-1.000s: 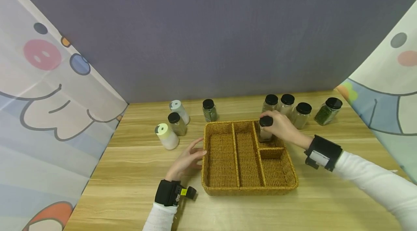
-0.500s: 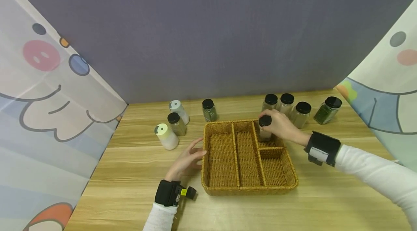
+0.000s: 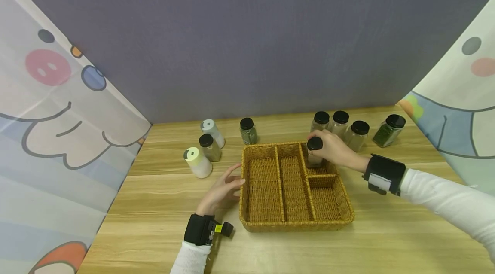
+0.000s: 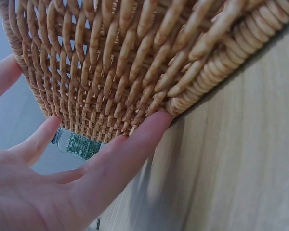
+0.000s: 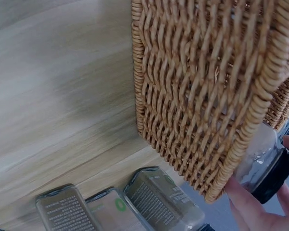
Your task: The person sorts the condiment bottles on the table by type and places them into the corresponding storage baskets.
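- Left hand (image 3: pixel 222 190): fingers straight and spread, palm down, black wrist band, white sleeve.
- Right hand (image 3: pixel 332 150): arm extended forward, fingers curled in a grip, black wrist band.

My right hand (image 3: pixel 335 150) grips a jar (image 3: pixel 315 152), clear glass with a black lid, upright in the basket's (image 3: pixel 294 225) back right compartment. The basket is woven tan wicker, four compartments, flat on the table. My left hand (image 3: pixel 223 189) rests fingers against its left wall.
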A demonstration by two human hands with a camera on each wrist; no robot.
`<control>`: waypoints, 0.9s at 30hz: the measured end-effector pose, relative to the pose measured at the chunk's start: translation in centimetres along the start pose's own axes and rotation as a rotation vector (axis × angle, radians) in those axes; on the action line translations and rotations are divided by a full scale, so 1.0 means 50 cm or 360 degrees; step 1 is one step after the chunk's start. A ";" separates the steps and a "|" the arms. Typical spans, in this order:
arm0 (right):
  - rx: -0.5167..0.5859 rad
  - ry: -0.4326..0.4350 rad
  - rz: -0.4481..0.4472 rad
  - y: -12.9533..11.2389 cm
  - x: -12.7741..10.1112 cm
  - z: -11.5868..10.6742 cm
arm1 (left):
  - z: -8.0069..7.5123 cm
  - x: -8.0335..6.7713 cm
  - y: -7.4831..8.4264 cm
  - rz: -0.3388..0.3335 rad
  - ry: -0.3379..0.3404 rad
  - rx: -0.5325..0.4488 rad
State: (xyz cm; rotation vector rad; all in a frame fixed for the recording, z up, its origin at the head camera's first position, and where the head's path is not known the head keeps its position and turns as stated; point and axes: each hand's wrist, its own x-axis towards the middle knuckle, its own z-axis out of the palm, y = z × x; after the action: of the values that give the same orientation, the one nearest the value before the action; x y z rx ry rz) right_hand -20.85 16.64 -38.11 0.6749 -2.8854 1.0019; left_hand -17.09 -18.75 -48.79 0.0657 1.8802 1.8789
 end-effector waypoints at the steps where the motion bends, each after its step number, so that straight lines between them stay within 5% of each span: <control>1: 0.0000 -0.0009 0.0010 -0.001 0.000 -0.002 | 0.000 0.001 -0.001 0.0001 -0.0001 -0.0007; 14: 0.0034 -0.0035 0.0158 -0.002 0.000 -0.081 | -0.004 0.003 -0.006 0.0014 -0.0011 -0.0010; 27: -0.0180 0.0083 0.0157 0.056 0.011 -0.162 | -0.002 0.005 -0.008 0.0020 -0.0015 -0.0069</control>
State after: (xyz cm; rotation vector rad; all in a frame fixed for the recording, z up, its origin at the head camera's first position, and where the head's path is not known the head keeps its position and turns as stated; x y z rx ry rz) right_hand -23.51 23.18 -33.24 0.4970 -2.9282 0.8433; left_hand -17.24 -18.78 -49.24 0.0720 1.8361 1.9235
